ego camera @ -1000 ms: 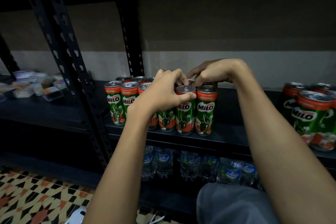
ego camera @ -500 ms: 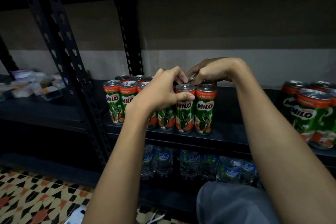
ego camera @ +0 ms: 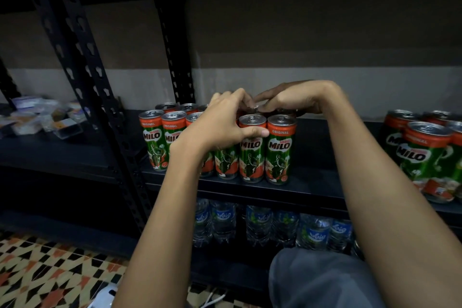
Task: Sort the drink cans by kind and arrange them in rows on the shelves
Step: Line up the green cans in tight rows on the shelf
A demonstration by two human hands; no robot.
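Observation:
A block of green-and-orange Milo cans stands in rows on the black middle shelf, just right of the upright post. My left hand lies over the middle of the block. Its thumb presses the front of a front-row can and its fingers curl over the tops behind. My right hand reaches over from the right, fingertips closed down on the top of a back-row can that is mostly hidden. A second group of Milo cans stands at the shelf's right end.
Water bottles fill the shelf below. Small packets lie on the left-hand shelf beyond the perforated post. My grey-clad knee is at the bottom, over a patterned tile floor.
Both hands stay on the can block. My left thumb has slid a little lower on the front can; the cans have barely shifted.

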